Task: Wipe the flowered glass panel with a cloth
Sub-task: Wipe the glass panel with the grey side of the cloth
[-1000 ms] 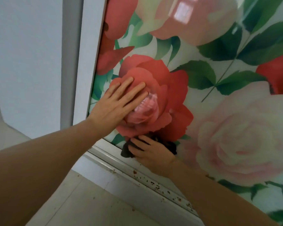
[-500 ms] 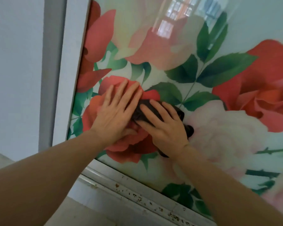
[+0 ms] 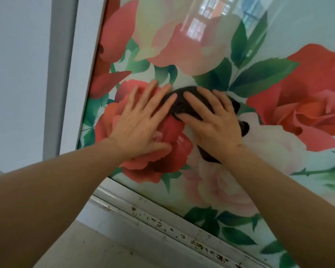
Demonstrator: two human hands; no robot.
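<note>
At the far left of the frame a grey wall point(image 3: 17, 74) is seen beside the white frame point(image 3: 85, 55) of the flowered glass panel point(image 3: 278, 132), which fills the centre and right. The left hand point(image 3: 141, 124) is laid flat on a printed red rose, fingers point(image 3: 151, 93) straight and holding nothing. Just to its right, at centre frame, a dark cloth point(image 3: 182, 101) is pressed against the glass under the right hand point(image 3: 215, 122), whose extended fingers are spread over it.
</note>
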